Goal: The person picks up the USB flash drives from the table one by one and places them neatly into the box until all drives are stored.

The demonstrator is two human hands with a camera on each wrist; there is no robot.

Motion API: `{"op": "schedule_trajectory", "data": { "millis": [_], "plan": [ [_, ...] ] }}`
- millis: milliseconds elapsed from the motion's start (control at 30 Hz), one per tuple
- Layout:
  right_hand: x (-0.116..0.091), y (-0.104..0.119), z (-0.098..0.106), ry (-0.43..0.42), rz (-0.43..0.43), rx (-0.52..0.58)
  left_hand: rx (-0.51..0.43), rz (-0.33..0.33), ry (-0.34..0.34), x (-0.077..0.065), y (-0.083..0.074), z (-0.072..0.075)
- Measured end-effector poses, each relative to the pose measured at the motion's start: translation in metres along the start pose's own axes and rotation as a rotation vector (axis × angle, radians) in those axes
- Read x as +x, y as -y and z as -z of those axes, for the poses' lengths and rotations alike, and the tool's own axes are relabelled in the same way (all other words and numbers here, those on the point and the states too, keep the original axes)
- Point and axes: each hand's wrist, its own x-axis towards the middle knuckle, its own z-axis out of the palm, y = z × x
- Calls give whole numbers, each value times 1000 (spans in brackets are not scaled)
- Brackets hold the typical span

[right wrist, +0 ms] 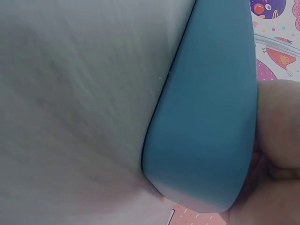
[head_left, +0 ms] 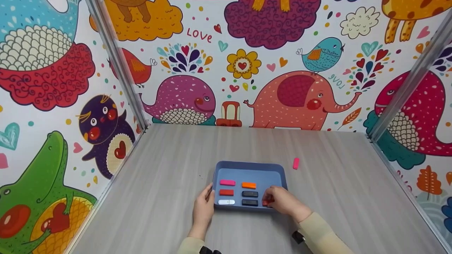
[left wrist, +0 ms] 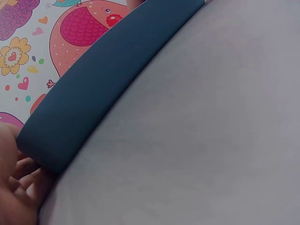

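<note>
A shallow blue tray [head_left: 259, 173] lies on the table, its outer wall [left wrist: 89, 89] filling much of the left wrist view. My left hand [head_left: 203, 208] grips the tray's left side near the front corner, thumb by the rim and fingers curled low against the wall. Inside the front right corner, my right hand [head_left: 284, 201] pinches a small dark red oblong piece [head_left: 265, 203], partly covered by the fingers. Left of it lie two black pieces [head_left: 250, 193] and an orange piece [head_left: 249, 185]. The leftmost column has a pink piece [head_left: 227, 182], a red piece [head_left: 226, 192] and a white piece [head_left: 226, 202].
Another pink piece [head_left: 296, 163] lies on the wood-grain table [head_left: 169, 169], beyond the tray's back right corner. Cartoon-printed panels [head_left: 197, 53] stand around the table at the back and sides, with metal posts [head_left: 120, 67] at the corners.
</note>
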Motion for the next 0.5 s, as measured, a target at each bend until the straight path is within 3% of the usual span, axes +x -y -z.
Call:
{"op": "schedule_trajectory", "data": {
  "millis": [500],
  "plan": [
    [1,3,3,22,-17,-15,-10,-5,3,1,0,0]
  ]
}}
